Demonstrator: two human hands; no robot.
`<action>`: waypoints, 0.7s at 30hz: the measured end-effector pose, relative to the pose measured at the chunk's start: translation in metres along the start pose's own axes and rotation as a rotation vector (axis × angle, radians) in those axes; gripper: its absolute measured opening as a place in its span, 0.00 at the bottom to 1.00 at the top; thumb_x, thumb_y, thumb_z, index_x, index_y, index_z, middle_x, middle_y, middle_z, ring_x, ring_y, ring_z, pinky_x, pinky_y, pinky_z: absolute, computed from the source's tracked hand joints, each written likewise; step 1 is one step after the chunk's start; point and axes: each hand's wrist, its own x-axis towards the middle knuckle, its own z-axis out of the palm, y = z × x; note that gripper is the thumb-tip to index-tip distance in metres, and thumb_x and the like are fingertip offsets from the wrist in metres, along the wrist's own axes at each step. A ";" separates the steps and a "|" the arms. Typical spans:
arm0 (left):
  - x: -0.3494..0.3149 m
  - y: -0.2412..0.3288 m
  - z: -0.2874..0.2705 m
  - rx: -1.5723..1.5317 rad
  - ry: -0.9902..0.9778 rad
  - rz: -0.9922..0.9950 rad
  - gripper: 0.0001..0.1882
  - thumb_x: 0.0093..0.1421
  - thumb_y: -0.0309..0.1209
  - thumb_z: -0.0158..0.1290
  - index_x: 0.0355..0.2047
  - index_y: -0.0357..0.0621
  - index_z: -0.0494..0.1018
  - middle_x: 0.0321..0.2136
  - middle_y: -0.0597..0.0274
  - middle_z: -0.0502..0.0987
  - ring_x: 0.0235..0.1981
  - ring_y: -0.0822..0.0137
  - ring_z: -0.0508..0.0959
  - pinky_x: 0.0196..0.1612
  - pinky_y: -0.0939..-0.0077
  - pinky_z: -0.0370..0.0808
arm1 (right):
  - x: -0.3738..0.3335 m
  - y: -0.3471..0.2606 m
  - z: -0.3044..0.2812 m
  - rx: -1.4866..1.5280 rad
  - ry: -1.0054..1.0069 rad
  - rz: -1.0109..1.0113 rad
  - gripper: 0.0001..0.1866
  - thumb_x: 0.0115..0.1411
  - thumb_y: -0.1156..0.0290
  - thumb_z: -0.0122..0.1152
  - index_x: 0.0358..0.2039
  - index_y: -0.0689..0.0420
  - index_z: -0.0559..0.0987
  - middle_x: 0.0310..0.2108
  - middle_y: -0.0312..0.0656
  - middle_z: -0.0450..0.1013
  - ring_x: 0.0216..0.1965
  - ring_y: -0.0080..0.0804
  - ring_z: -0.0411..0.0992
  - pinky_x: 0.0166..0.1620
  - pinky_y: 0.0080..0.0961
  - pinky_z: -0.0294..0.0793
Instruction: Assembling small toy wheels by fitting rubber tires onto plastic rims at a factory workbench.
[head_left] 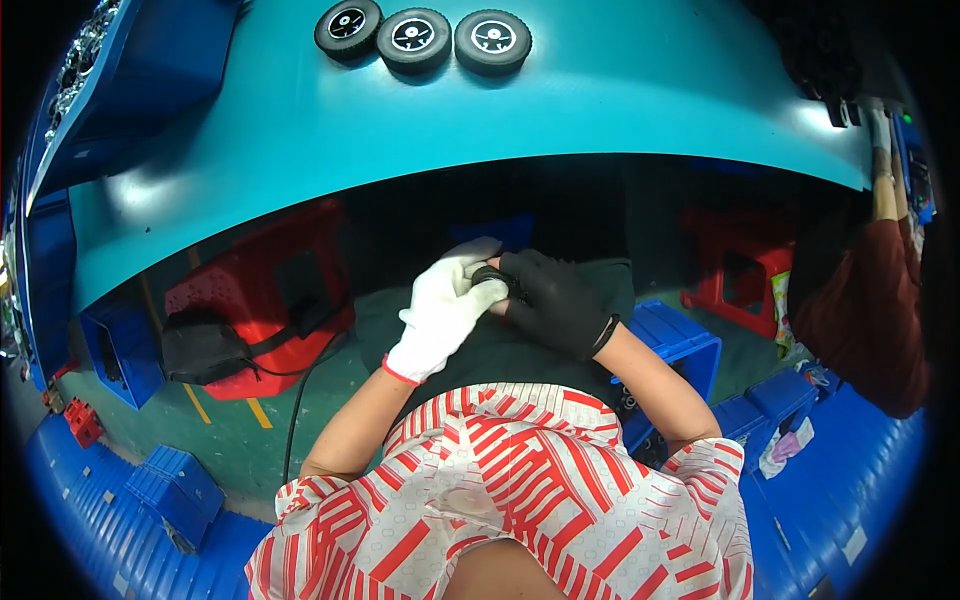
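Observation:
In front of my body, below the table's near edge, both hands meet around a small black round part (488,275). A white knit glove covers my left hand (440,310), whose thumb presses on the near side of the part. My right hand (560,305), in a black glove with bare fingertips showing, is closed on its right side. The fingers hide most of the part, so its exact kind cannot be made out. Three black toy-like wheels with silver-and-black hubs, a left one (348,30), a middle one (414,40) and a right one (493,42), lie in a row at the table's far side.
The teal table (450,120) curves across ahead of me. A blue bin (150,90) with shiny metal parts stands at its left; black parts (815,50) lie far right. Red stools (260,290), a black bag (205,345) and blue crates (670,340) are below. A person's sleeve (875,310) shows at right.

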 end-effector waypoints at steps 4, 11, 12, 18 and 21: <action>0.000 -0.005 0.005 0.065 0.091 0.027 0.22 0.51 0.20 0.56 0.46 0.23 0.68 0.29 0.54 0.78 0.29 0.72 0.78 0.36 0.81 0.74 | 0.000 -0.004 0.000 -0.134 0.027 0.002 0.18 0.49 0.63 0.66 0.38 0.55 0.74 0.31 0.44 0.73 0.30 0.42 0.73 0.31 0.37 0.70; 0.005 0.001 0.002 -0.020 -0.024 -0.065 0.19 0.53 0.19 0.54 0.47 0.26 0.69 0.32 0.56 0.78 0.29 0.73 0.77 0.35 0.82 0.74 | -0.004 0.007 0.005 0.011 0.061 0.082 0.20 0.48 0.68 0.66 0.42 0.58 0.75 0.34 0.45 0.74 0.35 0.40 0.74 0.38 0.32 0.72; 0.005 0.001 0.001 -0.160 -0.034 -0.061 0.18 0.54 0.19 0.54 0.47 0.27 0.69 0.33 0.57 0.78 0.30 0.74 0.76 0.35 0.83 0.74 | -0.002 0.006 0.003 0.088 0.038 0.109 0.19 0.48 0.69 0.66 0.42 0.59 0.76 0.35 0.45 0.74 0.35 0.39 0.74 0.39 0.31 0.72; 0.005 0.003 0.000 -0.203 -0.044 -0.062 0.19 0.56 0.21 0.53 0.49 0.30 0.68 0.33 0.60 0.77 0.31 0.75 0.76 0.36 0.83 0.76 | 0.001 0.007 -0.004 0.200 0.001 0.208 0.17 0.51 0.70 0.63 0.42 0.60 0.76 0.33 0.45 0.74 0.34 0.38 0.73 0.40 0.28 0.72; 0.003 0.001 0.003 -0.278 0.030 -0.104 0.19 0.57 0.21 0.53 0.50 0.32 0.67 0.34 0.60 0.76 0.32 0.75 0.76 0.36 0.82 0.77 | 0.000 0.008 -0.003 0.128 0.074 0.172 0.18 0.52 0.68 0.62 0.44 0.59 0.76 0.32 0.46 0.73 0.33 0.38 0.72 0.38 0.29 0.71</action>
